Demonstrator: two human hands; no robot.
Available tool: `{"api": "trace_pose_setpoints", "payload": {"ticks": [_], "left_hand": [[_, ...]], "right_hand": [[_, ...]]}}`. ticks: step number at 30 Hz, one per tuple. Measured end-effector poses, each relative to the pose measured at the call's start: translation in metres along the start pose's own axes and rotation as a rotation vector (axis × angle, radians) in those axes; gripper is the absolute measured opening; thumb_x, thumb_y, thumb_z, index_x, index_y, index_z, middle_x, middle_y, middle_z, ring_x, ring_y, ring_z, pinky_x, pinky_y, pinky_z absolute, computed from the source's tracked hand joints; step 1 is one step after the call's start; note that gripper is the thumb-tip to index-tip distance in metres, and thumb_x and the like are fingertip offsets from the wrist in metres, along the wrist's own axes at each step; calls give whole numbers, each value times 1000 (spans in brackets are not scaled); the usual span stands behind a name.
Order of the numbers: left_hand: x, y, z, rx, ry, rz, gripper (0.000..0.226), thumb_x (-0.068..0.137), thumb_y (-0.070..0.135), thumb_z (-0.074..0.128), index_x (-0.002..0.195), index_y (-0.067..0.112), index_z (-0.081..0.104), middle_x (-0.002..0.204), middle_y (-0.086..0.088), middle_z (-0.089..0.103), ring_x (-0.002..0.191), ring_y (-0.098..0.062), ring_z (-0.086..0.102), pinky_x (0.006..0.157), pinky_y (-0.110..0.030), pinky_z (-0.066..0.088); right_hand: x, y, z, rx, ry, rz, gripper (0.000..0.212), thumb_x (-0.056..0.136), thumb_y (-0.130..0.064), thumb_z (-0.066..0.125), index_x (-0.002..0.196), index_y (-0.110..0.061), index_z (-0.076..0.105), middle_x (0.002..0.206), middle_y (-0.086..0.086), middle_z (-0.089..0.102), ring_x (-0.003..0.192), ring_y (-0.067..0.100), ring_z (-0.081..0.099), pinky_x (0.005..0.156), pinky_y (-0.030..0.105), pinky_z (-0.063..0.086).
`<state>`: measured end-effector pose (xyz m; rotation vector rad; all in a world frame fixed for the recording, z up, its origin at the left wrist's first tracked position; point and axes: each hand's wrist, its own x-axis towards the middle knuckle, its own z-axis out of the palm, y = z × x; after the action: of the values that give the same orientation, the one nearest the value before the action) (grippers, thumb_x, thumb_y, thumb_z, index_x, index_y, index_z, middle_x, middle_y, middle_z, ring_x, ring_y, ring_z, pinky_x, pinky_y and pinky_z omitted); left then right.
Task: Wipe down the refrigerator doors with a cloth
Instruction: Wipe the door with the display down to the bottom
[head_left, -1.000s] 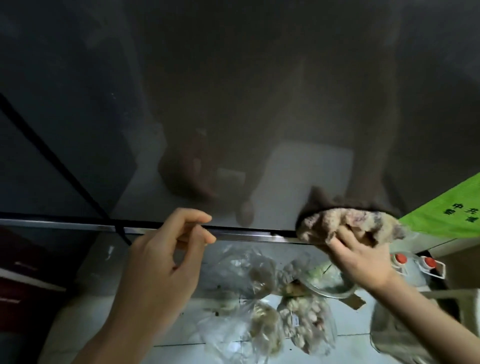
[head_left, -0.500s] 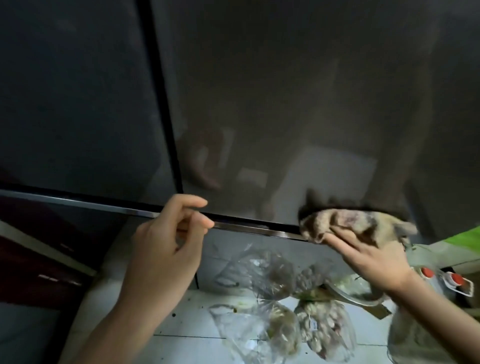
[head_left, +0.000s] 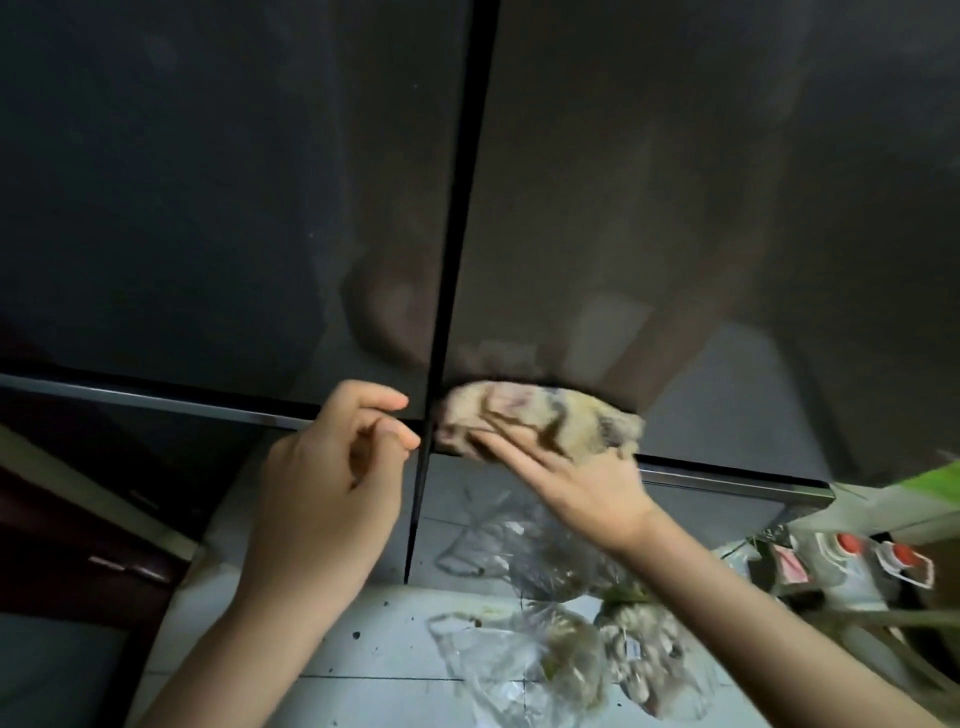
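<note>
In the head view, the refrigerator doors fill the upper part of the scene: the left door and the right door are dark, glossy panels that dimly mirror the person's arms and the pale floor. A thin black seam runs between them, and a narrow metal trim lines their lower edge.

The cloth is a crumpled, fuzzy wad, cream with brownish and purplish blotches. It sits against the bottom edge of the right door, just right of the seam. The right hand lies over it with its fingers laid out straight, pressing it to the panel; the hand and cloth are somewhat blurred.

The left hand is raised just left of the seam at the left door's lower edge. Its fingers are loosely curled and seem to hold nothing, though whether the fingertips touch the trim is hard to tell.

Nearer, on the tiled floor, lie clear plastic bags with food inside. At the right stand bottles with red caps, and a dark cabinet is at the left.
</note>
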<state>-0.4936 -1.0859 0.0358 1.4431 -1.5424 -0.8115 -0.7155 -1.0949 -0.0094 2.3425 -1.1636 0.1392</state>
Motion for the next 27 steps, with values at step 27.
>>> {"api": "trace_pose_setpoints", "payload": {"ticks": [27], "left_hand": [[-5,3,3,-2,-104,-2,18,78,26,42,84,32,58,78,24,67,73,-3,66,74,-37,54]], "right_hand": [[-69,33,18,47,-141,165,76,73,-13,37,144,-25,15,112,-1,69,50,17,65,33,18,39]]}}
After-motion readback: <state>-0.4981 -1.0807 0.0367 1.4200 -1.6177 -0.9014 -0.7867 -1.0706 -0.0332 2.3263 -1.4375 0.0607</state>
